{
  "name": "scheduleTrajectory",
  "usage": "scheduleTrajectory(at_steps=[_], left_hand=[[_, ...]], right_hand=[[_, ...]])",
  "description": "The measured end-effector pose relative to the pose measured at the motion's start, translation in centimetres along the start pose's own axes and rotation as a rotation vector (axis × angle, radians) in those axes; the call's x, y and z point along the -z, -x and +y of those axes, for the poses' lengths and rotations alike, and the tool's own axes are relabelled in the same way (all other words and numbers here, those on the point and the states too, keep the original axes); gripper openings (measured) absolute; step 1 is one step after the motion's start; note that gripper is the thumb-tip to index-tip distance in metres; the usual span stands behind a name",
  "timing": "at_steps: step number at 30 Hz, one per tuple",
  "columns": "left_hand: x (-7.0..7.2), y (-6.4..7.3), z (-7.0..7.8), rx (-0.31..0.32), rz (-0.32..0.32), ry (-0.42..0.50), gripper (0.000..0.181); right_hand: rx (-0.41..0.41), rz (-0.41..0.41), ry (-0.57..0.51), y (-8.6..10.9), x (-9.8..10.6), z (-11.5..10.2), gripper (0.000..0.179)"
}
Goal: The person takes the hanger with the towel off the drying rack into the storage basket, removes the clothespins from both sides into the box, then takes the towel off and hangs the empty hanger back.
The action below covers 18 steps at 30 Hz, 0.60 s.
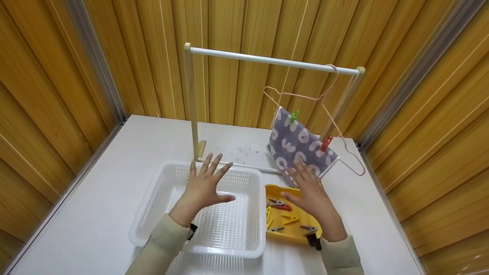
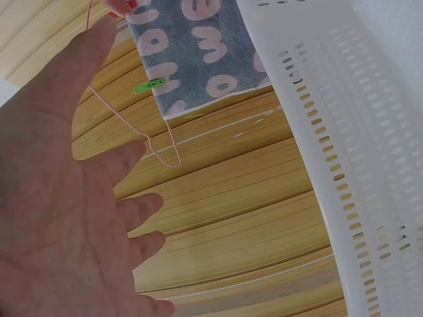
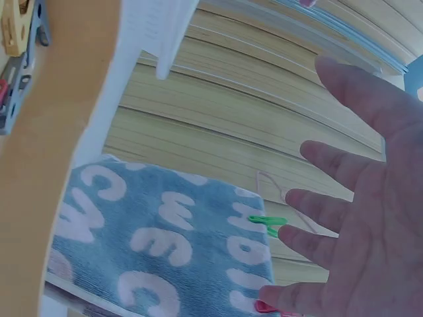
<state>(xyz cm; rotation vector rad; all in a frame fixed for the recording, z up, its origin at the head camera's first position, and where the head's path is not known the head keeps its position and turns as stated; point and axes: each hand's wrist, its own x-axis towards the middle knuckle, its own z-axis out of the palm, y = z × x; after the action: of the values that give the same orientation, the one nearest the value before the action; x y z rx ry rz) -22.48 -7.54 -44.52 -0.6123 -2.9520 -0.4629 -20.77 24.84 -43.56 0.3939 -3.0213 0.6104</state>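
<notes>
My left hand (image 1: 204,187) hovers over the white slotted basket (image 1: 256,214) with fingers spread and nothing held. The right hand (image 1: 309,191), fingers also apart, is above the yellow tray (image 1: 301,238) and in front of a grey-purple towel (image 1: 284,143) with pale letters. That towel hangs slanted on a pink wire hanger (image 1: 301,95), which hooks over the white bar (image 1: 263,59) of a rack. A green clothespin (image 1: 294,116) and a red clothespin (image 1: 326,143) are clipped along the towel's upper edge. In the left wrist view the palm shows nothing gripped.
Several loose clothespins, such as a yellow one (image 1: 290,219), lie in the yellow tray. The rack's left wooden post (image 1: 193,103) stands behind the basket on the white table (image 1: 95,198). Wood-look panels (image 1: 244,23) close in the back and sides.
</notes>
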Motion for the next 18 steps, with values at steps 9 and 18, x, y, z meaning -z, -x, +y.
scheduleTrajectory(at_steps=[9,18], left_hand=[[1.4,0.0,0.7,-0.049,0.016,0.012,0.088],[3.1,-0.9,1.3,-0.162,0.115,0.066,0.073]], right_hand=[[0.003,0.052,-0.034,0.5,2.5,-0.8,0.072],[0.109,0.386,0.003,0.7,4.4,-0.2,0.052]])
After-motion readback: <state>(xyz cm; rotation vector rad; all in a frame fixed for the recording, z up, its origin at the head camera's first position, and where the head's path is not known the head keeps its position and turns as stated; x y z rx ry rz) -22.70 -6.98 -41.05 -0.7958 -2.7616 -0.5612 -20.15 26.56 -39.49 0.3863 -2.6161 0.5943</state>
